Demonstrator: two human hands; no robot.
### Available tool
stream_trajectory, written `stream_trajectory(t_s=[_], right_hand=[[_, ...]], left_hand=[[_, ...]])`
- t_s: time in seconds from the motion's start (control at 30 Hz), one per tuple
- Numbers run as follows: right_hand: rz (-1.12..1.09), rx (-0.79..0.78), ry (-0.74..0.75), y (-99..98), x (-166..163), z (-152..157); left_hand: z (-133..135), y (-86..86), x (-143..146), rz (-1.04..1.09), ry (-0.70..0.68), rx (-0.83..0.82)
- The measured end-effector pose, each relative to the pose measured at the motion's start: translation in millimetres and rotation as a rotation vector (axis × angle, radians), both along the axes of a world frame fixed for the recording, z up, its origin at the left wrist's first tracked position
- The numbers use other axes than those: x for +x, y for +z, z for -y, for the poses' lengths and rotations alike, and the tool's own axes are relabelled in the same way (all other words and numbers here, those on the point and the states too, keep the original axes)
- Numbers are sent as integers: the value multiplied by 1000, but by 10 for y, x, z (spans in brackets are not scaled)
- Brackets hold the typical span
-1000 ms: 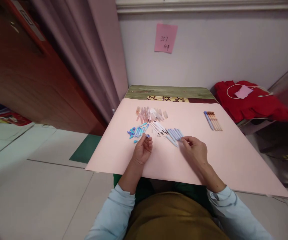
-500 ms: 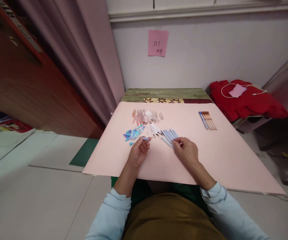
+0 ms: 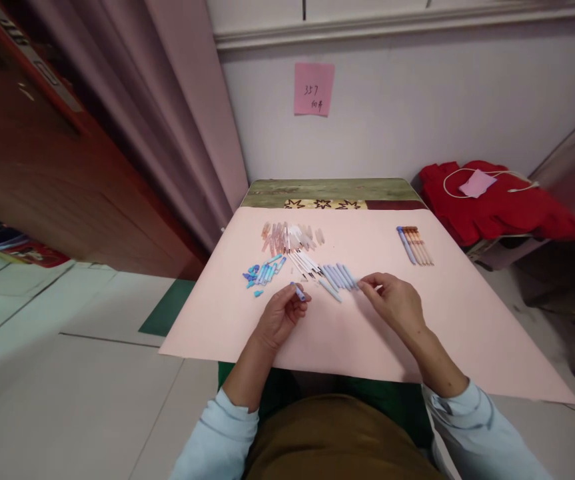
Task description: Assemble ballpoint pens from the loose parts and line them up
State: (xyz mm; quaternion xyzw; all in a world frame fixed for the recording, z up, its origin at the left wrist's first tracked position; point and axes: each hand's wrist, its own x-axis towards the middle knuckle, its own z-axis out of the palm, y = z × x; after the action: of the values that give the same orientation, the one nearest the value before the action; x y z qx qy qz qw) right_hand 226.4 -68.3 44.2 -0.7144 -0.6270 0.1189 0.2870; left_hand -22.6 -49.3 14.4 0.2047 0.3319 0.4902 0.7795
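Observation:
My left hand (image 3: 281,313) is closed in a pinch on a small blue pen part (image 3: 298,292), held just above the pink sheet (image 3: 447,320). My right hand (image 3: 392,301) has its fingers curled at the right end of a row of pale blue pen barrels (image 3: 338,277) and seems to pinch something thin that I cannot make out. White refills (image 3: 305,263) lie fanned left of the barrels. A heap of small blue caps and parts (image 3: 262,273) sits left of them. Clear pinkish tubes (image 3: 290,235) lie further back.
Several assembled pens (image 3: 414,244) lie in a row at the sheet's back right. A red cloth (image 3: 497,203) with a white cable lies on a stand to the right. A wooden door (image 3: 42,160) and a curtain (image 3: 177,113) stand on the left; a pink note (image 3: 313,89) hangs on the wall.
My left hand drew the blue part back from the blue heap toward me. My right hand shifted slightly right along the barrels. The camera view tilted a little.

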Motion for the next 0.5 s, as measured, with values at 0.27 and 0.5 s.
stream_trajectory(t_s=[0.27, 0.5], right_hand=[[-84, -226, -14, -149, 178, 70], [-133, -291, 4, -151, 310, -1]], left_hand=[[-71, -30, 67, 6, -68, 6], [-236, 0, 77, 28, -35, -74]])
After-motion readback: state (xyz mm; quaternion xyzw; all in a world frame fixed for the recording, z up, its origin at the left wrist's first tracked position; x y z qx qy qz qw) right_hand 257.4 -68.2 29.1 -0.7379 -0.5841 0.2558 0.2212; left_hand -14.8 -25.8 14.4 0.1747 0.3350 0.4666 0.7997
